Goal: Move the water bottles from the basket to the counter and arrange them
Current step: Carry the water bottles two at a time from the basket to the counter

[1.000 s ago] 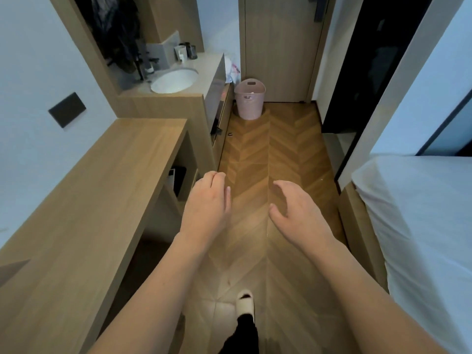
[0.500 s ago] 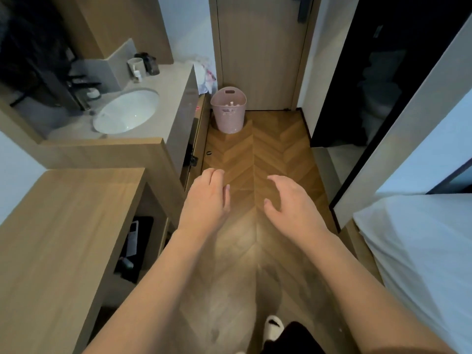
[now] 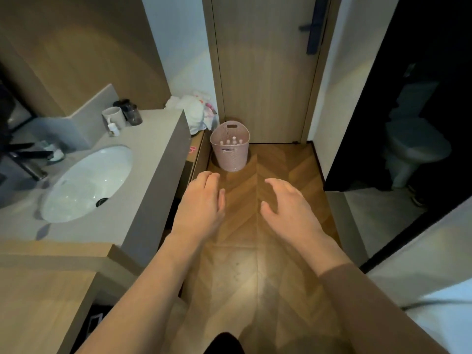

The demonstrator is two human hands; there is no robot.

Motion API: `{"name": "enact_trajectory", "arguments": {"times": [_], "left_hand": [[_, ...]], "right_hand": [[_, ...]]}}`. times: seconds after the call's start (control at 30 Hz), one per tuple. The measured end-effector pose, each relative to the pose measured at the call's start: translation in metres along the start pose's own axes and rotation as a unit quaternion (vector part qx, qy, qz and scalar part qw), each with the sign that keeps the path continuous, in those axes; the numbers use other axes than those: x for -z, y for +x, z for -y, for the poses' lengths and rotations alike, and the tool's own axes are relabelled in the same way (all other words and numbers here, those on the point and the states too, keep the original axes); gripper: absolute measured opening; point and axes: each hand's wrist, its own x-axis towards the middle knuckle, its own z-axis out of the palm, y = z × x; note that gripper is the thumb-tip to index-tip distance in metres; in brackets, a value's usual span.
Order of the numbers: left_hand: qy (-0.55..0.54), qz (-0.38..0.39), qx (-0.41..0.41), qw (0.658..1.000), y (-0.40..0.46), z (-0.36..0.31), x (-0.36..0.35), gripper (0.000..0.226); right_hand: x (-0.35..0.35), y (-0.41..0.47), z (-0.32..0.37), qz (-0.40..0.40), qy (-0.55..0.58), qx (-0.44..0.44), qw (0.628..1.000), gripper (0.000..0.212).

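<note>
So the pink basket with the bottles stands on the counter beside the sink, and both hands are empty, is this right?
Not quite. In the head view the pink basket with the bottles stands on the wooden floor by the door, not on the counter. Both hands, left and right, are empty.

Bare floor (image 3: 245, 200) leads to the basket (image 3: 229, 152), counter (image 3: 155, 159) flanking left.

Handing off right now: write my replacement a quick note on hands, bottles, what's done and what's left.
Left hand: open, holds nothing, out over the floor.
Right hand: open, holds nothing, beside it.
Pink basket: on the floor by the door, ahead of both hands, untouched.
Water bottles: upright inside the basket, only white caps showing.
Counter: to the left, around the sink; no bottle on it.
Done: nothing moved.
Left: reach the basket, lift the bottles out, line them up on the counter.
</note>
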Motion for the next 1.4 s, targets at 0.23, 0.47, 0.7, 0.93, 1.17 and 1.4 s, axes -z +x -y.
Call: {"name": "enact_trajectory", "arguments": {"times": [0.23,0.47,0.7,0.93,1.17,1.4], "left_hand": [[-0.011,0.007,0.019,1.0,0.163,0.039,-0.08,0.036],[-0.023,0.009,0.015,1.0,0.356,0.082,-0.147,0.036],[-0.033,0.048,0.009,0.998,0.519,0.089,-0.215,0.034],[0.015,0.038,0.061,0.997,0.688,0.117,-0.283,0.035],[0.019,0.025,0.111,0.993,0.823,0.128,-0.312,0.036],[-0.001,0.055,0.127,0.99,0.936,0.189,-0.385,0.034]], "right_hand": [[-0.013,0.184,-0.047,0.024,0.01,-0.004,1.0,0.054],[-0.004,0.378,-0.077,0.025,-0.011,-0.006,1.0,0.056],[-0.006,0.543,-0.136,0.047,0.015,-0.041,0.998,0.055],[-0.003,0.737,-0.199,0.068,0.036,-0.023,0.997,0.054],[0.004,0.896,-0.22,0.101,0.034,-0.001,0.994,0.054],[-0.029,1.043,-0.243,0.159,-0.006,-0.011,0.987,0.058]]}}
